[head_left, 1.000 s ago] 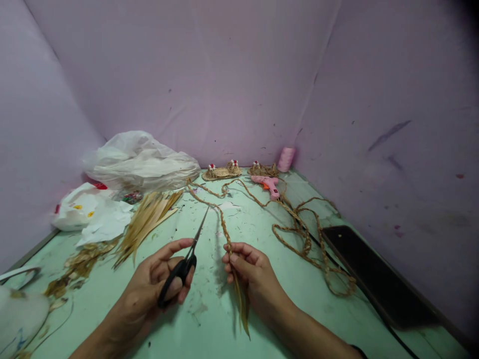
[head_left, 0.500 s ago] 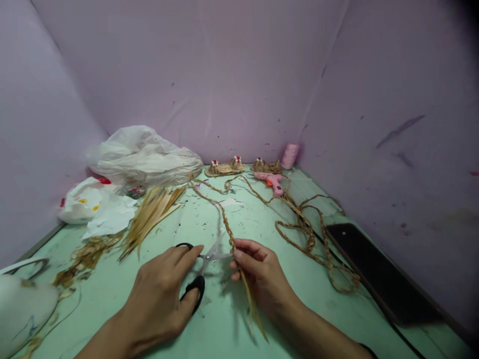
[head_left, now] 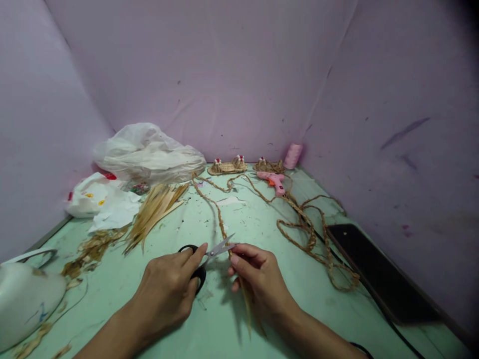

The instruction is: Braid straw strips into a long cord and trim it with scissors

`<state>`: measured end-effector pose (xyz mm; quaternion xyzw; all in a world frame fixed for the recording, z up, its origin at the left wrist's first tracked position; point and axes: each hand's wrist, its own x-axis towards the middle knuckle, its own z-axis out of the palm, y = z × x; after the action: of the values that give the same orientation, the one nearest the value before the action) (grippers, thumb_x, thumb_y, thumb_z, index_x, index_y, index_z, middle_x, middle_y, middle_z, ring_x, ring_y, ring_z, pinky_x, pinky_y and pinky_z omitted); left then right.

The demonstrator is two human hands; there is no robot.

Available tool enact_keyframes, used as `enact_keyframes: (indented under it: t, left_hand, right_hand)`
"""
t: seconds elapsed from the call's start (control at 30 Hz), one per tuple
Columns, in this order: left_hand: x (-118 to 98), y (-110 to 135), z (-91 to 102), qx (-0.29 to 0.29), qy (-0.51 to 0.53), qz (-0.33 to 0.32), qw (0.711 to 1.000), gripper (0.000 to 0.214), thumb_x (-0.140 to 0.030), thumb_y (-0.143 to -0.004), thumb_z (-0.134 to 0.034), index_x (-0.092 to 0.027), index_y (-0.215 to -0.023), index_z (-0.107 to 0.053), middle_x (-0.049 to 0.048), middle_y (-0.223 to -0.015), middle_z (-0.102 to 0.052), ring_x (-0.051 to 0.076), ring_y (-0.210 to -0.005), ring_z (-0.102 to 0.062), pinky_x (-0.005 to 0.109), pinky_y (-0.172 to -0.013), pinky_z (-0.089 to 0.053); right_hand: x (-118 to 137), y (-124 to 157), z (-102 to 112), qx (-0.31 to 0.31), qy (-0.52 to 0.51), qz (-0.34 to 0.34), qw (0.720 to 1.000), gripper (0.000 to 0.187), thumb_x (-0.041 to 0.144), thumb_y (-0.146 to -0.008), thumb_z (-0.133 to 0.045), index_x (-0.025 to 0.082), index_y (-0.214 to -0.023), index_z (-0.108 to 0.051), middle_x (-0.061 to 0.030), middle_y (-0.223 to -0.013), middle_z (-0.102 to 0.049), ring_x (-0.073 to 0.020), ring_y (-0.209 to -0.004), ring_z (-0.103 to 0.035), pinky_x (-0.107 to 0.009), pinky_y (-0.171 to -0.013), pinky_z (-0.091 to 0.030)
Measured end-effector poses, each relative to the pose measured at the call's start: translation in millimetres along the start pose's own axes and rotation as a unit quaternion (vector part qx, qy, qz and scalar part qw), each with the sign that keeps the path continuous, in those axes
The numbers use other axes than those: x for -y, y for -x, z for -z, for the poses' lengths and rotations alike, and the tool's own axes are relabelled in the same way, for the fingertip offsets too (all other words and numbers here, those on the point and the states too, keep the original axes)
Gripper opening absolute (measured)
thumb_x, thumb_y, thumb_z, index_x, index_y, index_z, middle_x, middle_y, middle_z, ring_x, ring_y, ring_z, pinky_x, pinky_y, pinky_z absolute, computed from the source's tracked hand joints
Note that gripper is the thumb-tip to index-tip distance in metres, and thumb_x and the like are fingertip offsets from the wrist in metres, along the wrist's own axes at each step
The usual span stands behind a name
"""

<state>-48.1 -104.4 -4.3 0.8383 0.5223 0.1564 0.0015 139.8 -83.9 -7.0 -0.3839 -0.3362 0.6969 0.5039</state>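
My left hand grips black-handled scissors, fingers through the loops, blades slightly apart and pointing right. The blades lie across the braided straw cord just above my right fingertips. Between thumb and fingers, my right hand pinches the cord near its end, and loose pale strands hang below the hand. From there the cord runs away across the table, bends at the back and trails to a looped heap on the right.
A bundle of dry straw strips, a white plastic bag and a white container stand left. A pink glue gun, a thread spool and small woven straw pieces are at the back. A black phone lies right.
The scissor blades have closed partway and moved up across the cord. My right hand keeps its pinch on the cord, and the view has shifted slightly.
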Motion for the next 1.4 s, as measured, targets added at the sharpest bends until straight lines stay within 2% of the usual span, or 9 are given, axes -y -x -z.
enact_keyframes:
  t: [0.17,0.33,0.4,0.47,0.6,0.87,1.03,1.2,1.4]
  left_hand:
    - [2,3,-2.7,-0.003,0.025,0.007,1.000,0.055,-0.016,-0.071,-0.047,-0.025,-0.126,-0.045,0.0081,-0.083,-0.065,0.020,-0.065,-0.058,0.028,-0.058,-0.040]
    - [-6,-3,8.0,0.021,0.184,0.078,0.980,0.044,-0.016,-0.069,-0.050,-0.028,-0.111,-0.058,0.0036,-0.080,-0.067,0.018,-0.066,-0.059,0.025,-0.061,-0.041]
    - [-10,-8,14.6,0.014,0.283,0.142,0.948,0.035,-0.018,-0.067,-0.055,-0.026,-0.100,-0.063,0.0010,-0.072,-0.066,0.015,-0.062,-0.057,0.022,-0.060,-0.041]
    - [-12,-14,19.2,-0.012,0.378,0.221,0.899,0.027,-0.022,-0.062,-0.062,-0.021,-0.089,-0.065,-0.0008,-0.061,-0.060,0.012,-0.055,-0.052,0.020,-0.053,-0.039]
    - [-9,-20,19.1,-0.019,0.502,0.322,0.803,0.035,-0.030,-0.054,-0.071,-0.014,-0.084,-0.061,-0.0040,-0.048,-0.048,0.007,-0.042,-0.040,0.017,-0.041,-0.031]
    - [-15,-14,9.5,-0.012,0.540,0.327,0.775,0.039,-0.032,-0.056,-0.072,-0.015,-0.088,-0.056,-0.0023,-0.057,-0.053,0.008,-0.049,-0.046,0.018,-0.046,-0.035]
    - [-35,-14,4.6,-0.015,0.618,0.333,0.712,0.043,-0.031,-0.059,-0.070,-0.016,-0.095,-0.051,0.0028,-0.072,-0.062,0.011,-0.055,-0.053,0.020,-0.049,-0.041]
    - [-48,-18,-4.1,-0.062,0.670,0.356,0.649,0.046,-0.025,-0.054,-0.073,-0.016,-0.091,-0.048,-0.0009,-0.062,-0.059,0.009,-0.051,-0.052,0.019,-0.049,-0.040]
    - [-54,-22,-7.6,-0.085,0.663,0.381,0.639,0.049,-0.022,-0.052,-0.074,-0.015,-0.092,-0.046,0.0000,-0.061,-0.061,0.009,-0.050,-0.052,0.018,-0.048,-0.039]
  right_hand:
    - [1,0,0,0.001,0.001,-0.003,1.000,0.022,0.024,-0.057,-0.073,0.012,-0.074,-0.067,-0.0022,-0.063,-0.057,-0.0107,-0.051,-0.053,-0.020,-0.036,-0.045]
    - [2,-2,2,-0.004,-0.041,-0.018,0.999,0.023,0.021,-0.055,-0.074,0.012,-0.075,-0.066,-0.0023,-0.066,-0.059,-0.0102,-0.050,-0.053,-0.020,-0.038,-0.045]
    - [2,-5,3,0.002,-0.076,-0.044,0.996,0.023,0.020,-0.056,-0.073,0.012,-0.077,-0.066,-0.0027,-0.065,-0.061,-0.0100,-0.051,-0.054,-0.022,-0.043,-0.046]
    - [4,-7,4,0.015,-0.110,-0.071,0.991,0.023,0.017,-0.056,-0.071,0.012,-0.078,-0.067,-0.0044,-0.070,-0.063,-0.0104,-0.054,-0.056,-0.024,-0.051,-0.049]
    - [6,-9,3,0.044,-0.133,-0.110,0.984,0.026,0.011,-0.056,-0.067,0.012,-0.082,-0.066,-0.0069,-0.077,-0.065,-0.0122,-0.064,-0.059,-0.027,-0.063,-0.048]
    - [3,-8,3,0.046,-0.110,-0.095,0.988,0.026,0.022,-0.060,-0.070,0.012,-0.084,-0.066,-0.0086,-0.081,-0.066,-0.0138,-0.068,-0.059,-0.029,-0.067,-0.046]
    - [-5,-3,2,0.071,-0.031,-0.078,0.994,0.029,0.026,-0.062,-0.070,0.014,-0.089,-0.067,-0.0082,-0.087,-0.066,-0.0157,-0.080,-0.058,-0.031,-0.078,-0.042]
    - [-3,3,-3,0.126,0.037,-0.063,0.989,0.030,0.028,-0.065,-0.068,0.017,-0.092,-0.068,-0.0054,-0.081,-0.066,-0.0151,-0.076,-0.058,-0.031,-0.077,-0.042]
    - [-6,2,-3,0.120,-0.009,-0.081,0.989,0.027,0.025,-0.061,-0.070,0.017,-0.087,-0.069,-0.0047,-0.078,-0.067,-0.0150,-0.073,-0.058,-0.030,-0.075,-0.041]
